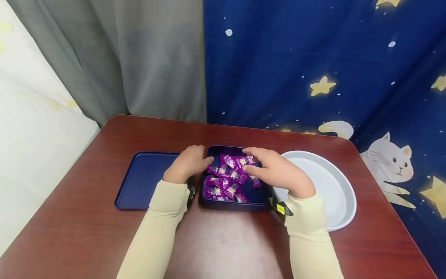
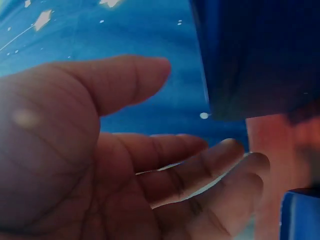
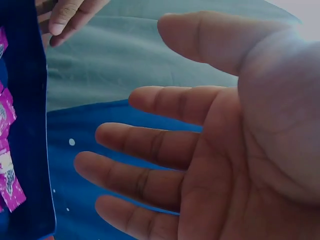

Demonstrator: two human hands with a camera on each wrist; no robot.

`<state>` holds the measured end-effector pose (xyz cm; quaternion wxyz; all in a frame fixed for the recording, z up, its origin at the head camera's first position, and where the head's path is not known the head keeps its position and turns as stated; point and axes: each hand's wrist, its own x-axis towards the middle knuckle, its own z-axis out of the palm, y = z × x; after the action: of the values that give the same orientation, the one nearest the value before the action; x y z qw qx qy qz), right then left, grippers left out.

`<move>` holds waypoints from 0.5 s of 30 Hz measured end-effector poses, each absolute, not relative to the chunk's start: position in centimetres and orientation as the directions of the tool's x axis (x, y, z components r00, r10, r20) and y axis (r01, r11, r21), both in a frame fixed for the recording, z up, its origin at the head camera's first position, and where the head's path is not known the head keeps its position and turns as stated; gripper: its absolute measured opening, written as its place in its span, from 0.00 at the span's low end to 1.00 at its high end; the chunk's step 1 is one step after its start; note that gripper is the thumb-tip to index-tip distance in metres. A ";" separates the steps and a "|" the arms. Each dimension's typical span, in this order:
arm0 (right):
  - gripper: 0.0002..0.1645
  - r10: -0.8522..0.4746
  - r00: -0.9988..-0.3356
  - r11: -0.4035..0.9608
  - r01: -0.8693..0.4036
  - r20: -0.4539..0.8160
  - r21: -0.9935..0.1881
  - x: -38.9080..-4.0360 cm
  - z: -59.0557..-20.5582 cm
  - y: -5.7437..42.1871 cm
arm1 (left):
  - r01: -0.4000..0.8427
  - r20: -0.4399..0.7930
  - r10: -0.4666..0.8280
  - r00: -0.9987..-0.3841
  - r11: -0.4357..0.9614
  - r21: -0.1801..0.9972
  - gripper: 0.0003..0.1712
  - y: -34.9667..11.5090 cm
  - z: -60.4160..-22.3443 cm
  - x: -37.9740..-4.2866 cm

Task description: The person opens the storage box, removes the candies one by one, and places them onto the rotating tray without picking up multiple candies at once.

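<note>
A dark blue box (image 1: pixel 233 206) of purple-wrapped candies (image 1: pixel 237 176) sits around the middle of the desk (image 1: pixel 226 248), between the two hands. The left hand (image 1: pixel 188 163) is beside the box's left edge, thumb spread from lightly bent fingers, holding nothing. The right hand (image 1: pixel 280 170) reaches over the box's right edge in the head view, its fingers extended and parted, its grasp likewise empty; its wrist view shows a gap between fingertips and box. Toward the desk's left edge lies a flat blue tray (image 1: pixel 141 182), partly behind the left hand; toward the right edge, a pale round tray (image 1: pixel 329 186). Past the far edge hang grey (image 1: pixel 160 58) and starry blue curtains (image 1: pixel 265 69).
</note>
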<state>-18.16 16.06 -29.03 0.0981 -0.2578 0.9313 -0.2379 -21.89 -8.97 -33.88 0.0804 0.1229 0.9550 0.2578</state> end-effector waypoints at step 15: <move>0.34 -0.502 -0.862 0.793 -0.423 -0.075 -0.438 -17.9 -29.7 15.7 | 0.249 -0.096 0.336 -0.937 0.835 0.490 0.26 -9.2 -35.3 -21.8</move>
<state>-17.93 15.75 -29.72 0.0938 -0.2454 0.9422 -0.2081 -21.75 -9.21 -35.29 0.0891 0.1534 0.9538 0.2425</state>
